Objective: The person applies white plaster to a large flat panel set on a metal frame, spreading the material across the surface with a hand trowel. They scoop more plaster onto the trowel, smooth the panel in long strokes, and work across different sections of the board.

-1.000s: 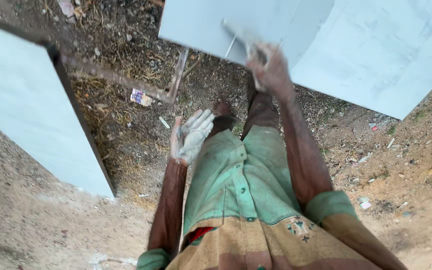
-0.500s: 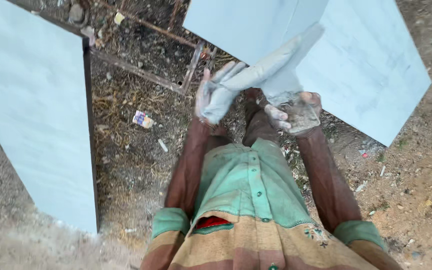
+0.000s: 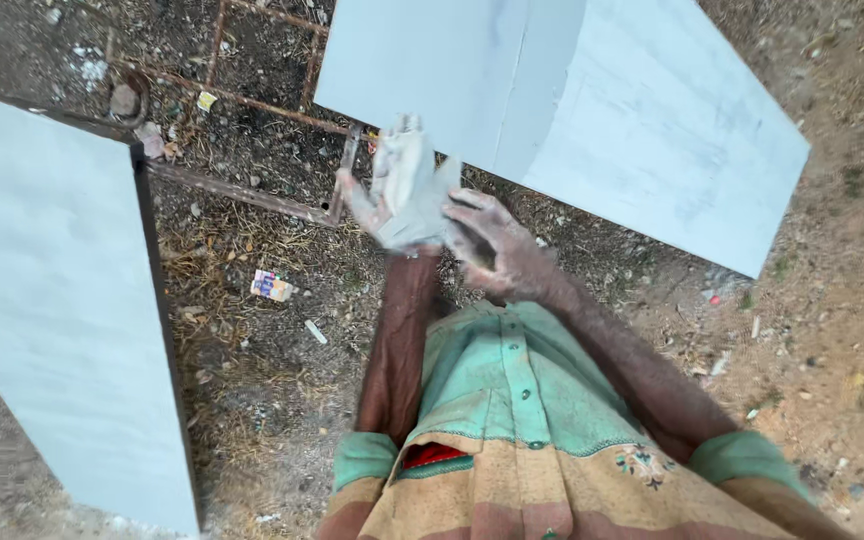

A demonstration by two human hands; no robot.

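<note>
My left hand (image 3: 404, 195) is raised in front of me, fingers up and apart, coated in white paste. My right hand (image 3: 500, 248), dusted grey-white, presses its curled fingers against the left palm; its own palm is hidden from me. Both hands hover just below the lower edge of a large pale blue-white panel (image 3: 642, 110) that leans at the top right. My green shirt and patterned cloth fill the bottom of the view.
A second pale panel (image 3: 47, 320) with a dark edge stands at the left. Between the panels lies dirt ground with dry grass, a rusty metal frame (image 3: 252, 195), a small printed wrapper (image 3: 272, 286) and scattered litter. Sandy ground spreads at the right.
My right hand has come down off the upper panel and met my left hand, which rose from waist height. The two now touch in front of my chest.
</note>
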